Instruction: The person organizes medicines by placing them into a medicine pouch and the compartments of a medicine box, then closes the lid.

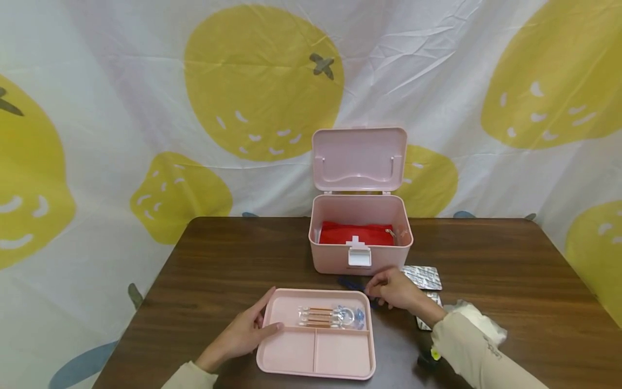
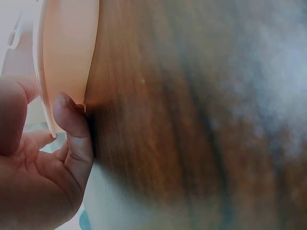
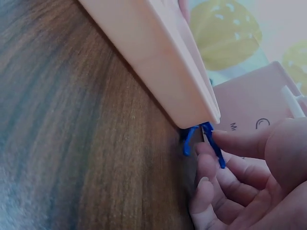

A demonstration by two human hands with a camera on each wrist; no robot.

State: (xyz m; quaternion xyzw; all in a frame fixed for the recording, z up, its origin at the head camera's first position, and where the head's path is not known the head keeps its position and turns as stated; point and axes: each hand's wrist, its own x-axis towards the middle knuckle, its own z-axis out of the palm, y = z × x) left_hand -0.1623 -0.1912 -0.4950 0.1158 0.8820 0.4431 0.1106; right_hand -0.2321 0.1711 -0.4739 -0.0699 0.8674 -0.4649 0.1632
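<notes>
Clearly, your left hand [image 1: 245,330] grips the tray [image 1: 342,354] by its left edge, thumb over the rim and fingers along the outer wall, probably to steady it on the table [image 1: 209,270]. Your right hand [image 1: 396,289] pinches a blue tool [image 3: 215,145] between thumb and fingers just beside the tray's far right corner; a fingertip hold likely suits something so thin and low. A packet of cotton swabs [image 1: 320,317] lies lengthwise in the tray's long far compartment, which seems to suit its shape. Beyond, the pink box [image 1: 335,260] stands with its lid [image 1: 358,156] tipped back, presumably giving you access to the red pouch [image 1: 335,233] inside.

You cannot tell whether the blue tool is scissors or tweezers, because your fingers and the tray's corner cover part of it. Your right arm partly hides the nearer of two silver pill packs [image 1: 424,277], and your sleeve [image 1: 466,346] overlaps a white bundle [image 1: 478,321]. Near the cuff, a dark object [image 1: 427,361] with a yellow patch is too murky to name. The pouch conceals whatever may lie beneath it.
</notes>
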